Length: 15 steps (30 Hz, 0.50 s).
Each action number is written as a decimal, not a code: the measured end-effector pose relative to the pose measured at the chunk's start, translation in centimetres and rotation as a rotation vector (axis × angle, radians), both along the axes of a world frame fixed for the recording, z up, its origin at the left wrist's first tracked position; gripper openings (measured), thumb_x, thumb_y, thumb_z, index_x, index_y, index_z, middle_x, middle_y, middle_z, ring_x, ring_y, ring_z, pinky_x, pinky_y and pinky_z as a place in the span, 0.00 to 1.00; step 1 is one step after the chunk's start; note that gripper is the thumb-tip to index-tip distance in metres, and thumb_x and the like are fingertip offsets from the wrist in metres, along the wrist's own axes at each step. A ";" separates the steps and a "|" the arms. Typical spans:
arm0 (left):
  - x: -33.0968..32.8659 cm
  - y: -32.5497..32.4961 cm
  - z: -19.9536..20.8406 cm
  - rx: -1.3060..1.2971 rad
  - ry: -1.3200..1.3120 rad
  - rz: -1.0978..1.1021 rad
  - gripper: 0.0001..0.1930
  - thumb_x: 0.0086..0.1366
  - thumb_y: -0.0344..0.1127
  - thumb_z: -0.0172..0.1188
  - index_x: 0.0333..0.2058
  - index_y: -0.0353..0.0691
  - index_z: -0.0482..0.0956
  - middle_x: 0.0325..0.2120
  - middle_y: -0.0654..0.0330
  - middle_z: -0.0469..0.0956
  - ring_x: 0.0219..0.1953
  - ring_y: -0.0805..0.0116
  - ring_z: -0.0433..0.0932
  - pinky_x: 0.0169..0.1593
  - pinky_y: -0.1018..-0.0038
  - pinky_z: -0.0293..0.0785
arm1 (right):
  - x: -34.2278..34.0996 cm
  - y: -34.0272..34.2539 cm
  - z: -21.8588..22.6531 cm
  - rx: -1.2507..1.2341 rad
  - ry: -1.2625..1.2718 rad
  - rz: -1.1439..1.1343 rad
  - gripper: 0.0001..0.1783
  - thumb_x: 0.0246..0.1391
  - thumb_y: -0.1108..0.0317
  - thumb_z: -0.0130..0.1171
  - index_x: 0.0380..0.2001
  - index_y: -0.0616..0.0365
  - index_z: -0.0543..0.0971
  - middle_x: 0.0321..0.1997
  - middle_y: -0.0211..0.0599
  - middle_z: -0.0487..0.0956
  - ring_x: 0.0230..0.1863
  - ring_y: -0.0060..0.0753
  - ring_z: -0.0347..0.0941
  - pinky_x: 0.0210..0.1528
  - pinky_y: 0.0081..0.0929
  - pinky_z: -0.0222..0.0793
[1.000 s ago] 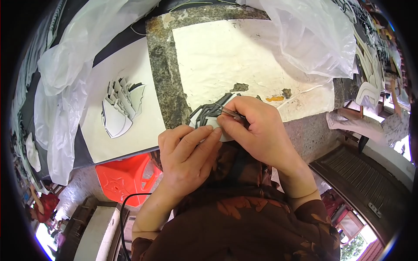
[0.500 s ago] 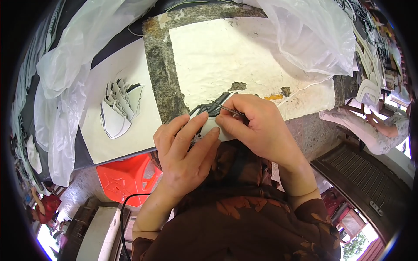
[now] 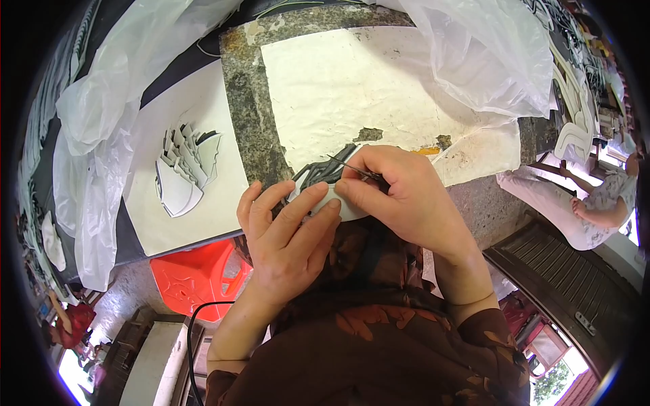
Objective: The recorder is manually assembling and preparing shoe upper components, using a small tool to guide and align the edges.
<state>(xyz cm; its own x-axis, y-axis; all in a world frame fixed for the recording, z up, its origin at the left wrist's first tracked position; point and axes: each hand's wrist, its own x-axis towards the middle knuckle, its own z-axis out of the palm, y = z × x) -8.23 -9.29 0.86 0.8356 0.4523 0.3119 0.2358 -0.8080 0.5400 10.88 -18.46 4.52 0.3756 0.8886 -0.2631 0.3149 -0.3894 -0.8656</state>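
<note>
At the near edge of the table lies a white and dark grey cut piece (image 3: 323,170), which resembles a shoe-upper part. Bent fingers of my left hand (image 3: 284,227) hold it down from the left side, the index and middle fingertips on its white area. Pinched in my right hand (image 3: 396,189) is a thin, dark, pointed metal tool (image 3: 344,163); its tip points up and left over the dark grey part. The tool's handle is hidden in the palm. My two hands nearly touch over the piece, covering its lower side.
On a white sheet (image 3: 152,128) to the left sits a fanned stack of similar pieces (image 3: 186,172). Clear plastic sheeting (image 3: 101,115) drapes at both far corners. A red plastic stool (image 3: 193,277) stands below the table's left part. Another person (image 3: 596,203) sits at the right.
My left fingers have shifted slightly on the piece, and its dark grey part shows more. The right hand and tool stay almost in place. The person at the right has moved their arms.
</note>
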 end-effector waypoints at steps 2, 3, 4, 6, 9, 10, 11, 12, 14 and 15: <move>-0.1 0.0 -0.3 0.002 -0.007 0.000 0.14 0.57 0.35 0.71 0.44 0.50 0.88 0.51 0.69 0.82 0.53 0.58 0.74 0.66 0.51 0.60 | 0.0 0.0 0.0 -0.003 0.032 -0.004 0.08 0.57 0.69 0.66 0.32 0.63 0.80 0.28 0.37 0.79 0.28 0.25 0.73 0.32 0.26 0.69; -0.1 0.1 -0.4 0.005 -0.015 0.000 0.14 0.57 0.35 0.71 0.43 0.51 0.88 0.51 0.69 0.82 0.53 0.58 0.74 0.66 0.51 0.60 | 0.0 0.1 0.1 -0.003 0.032 -0.003 0.08 0.57 0.69 0.66 0.32 0.63 0.80 0.28 0.37 0.79 0.28 0.25 0.73 0.32 0.26 0.69; -0.2 0.1 -0.4 0.005 -0.015 0.001 0.14 0.57 0.35 0.71 0.43 0.51 0.88 0.51 0.69 0.82 0.53 0.58 0.74 0.66 0.51 0.60 | 0.1 0.1 0.1 -0.012 0.041 -0.005 0.08 0.57 0.69 0.66 0.32 0.63 0.80 0.28 0.37 0.79 0.28 0.26 0.73 0.33 0.25 0.69; -0.1 0.1 -0.3 0.012 -0.024 -0.001 0.14 0.56 0.34 0.71 0.43 0.51 0.88 0.50 0.69 0.81 0.52 0.59 0.74 0.66 0.51 0.60 | 0.1 0.0 0.1 -0.022 0.047 -0.008 0.08 0.57 0.69 0.66 0.33 0.63 0.80 0.28 0.36 0.79 0.28 0.26 0.73 0.33 0.25 0.70; 0.1 0.1 -0.1 0.007 -0.014 -0.009 0.14 0.56 0.34 0.71 0.43 0.50 0.88 0.50 0.69 0.81 0.50 0.59 0.73 0.66 0.50 0.60 | 0.0 0.0 0.1 0.009 0.014 -0.007 0.07 0.57 0.70 0.65 0.33 0.63 0.79 0.27 0.36 0.79 0.28 0.26 0.73 0.33 0.25 0.70; 0.1 0.1 -0.1 0.006 -0.015 -0.010 0.14 0.56 0.34 0.71 0.43 0.50 0.88 0.50 0.69 0.81 0.50 0.59 0.73 0.66 0.50 0.60 | 0.0 0.0 0.2 0.007 0.005 -0.020 0.08 0.57 0.68 0.64 0.33 0.62 0.79 0.28 0.40 0.80 0.28 0.36 0.76 0.33 0.31 0.71; 0.1 0.2 -0.1 0.006 -0.011 -0.015 0.14 0.55 0.34 0.71 0.42 0.50 0.88 0.50 0.69 0.81 0.50 0.59 0.73 0.66 0.50 0.59 | -0.1 0.0 0.2 0.006 -0.003 -0.031 0.09 0.57 0.66 0.63 0.33 0.61 0.79 0.28 0.44 0.80 0.29 0.46 0.78 0.33 0.37 0.73; 0.1 0.2 -0.1 0.005 -0.008 -0.019 0.14 0.55 0.34 0.71 0.42 0.50 0.88 0.49 0.68 0.81 0.49 0.59 0.73 0.66 0.50 0.59 | -0.1 0.0 0.3 0.006 -0.002 -0.030 0.09 0.57 0.66 0.63 0.33 0.61 0.79 0.28 0.44 0.80 0.29 0.46 0.78 0.33 0.37 0.73; 0.3 0.2 0.1 0.000 -0.011 -0.018 0.13 0.55 0.32 0.72 0.41 0.48 0.87 0.48 0.66 0.82 0.48 0.59 0.74 0.66 0.50 0.59 | 0.2 -0.1 0.5 -0.008 -0.089 -0.017 0.09 0.57 0.66 0.63 0.33 0.61 0.79 0.30 0.45 0.81 0.31 0.49 0.79 0.34 0.39 0.73; 0.4 0.1 0.2 -0.006 -0.015 -0.017 0.12 0.55 0.31 0.73 0.40 0.47 0.87 0.47 0.65 0.82 0.47 0.59 0.75 0.66 0.51 0.59 | 0.3 -0.1 0.5 -0.009 -0.091 -0.017 0.09 0.57 0.66 0.63 0.33 0.61 0.79 0.30 0.45 0.81 0.31 0.49 0.79 0.34 0.39 0.73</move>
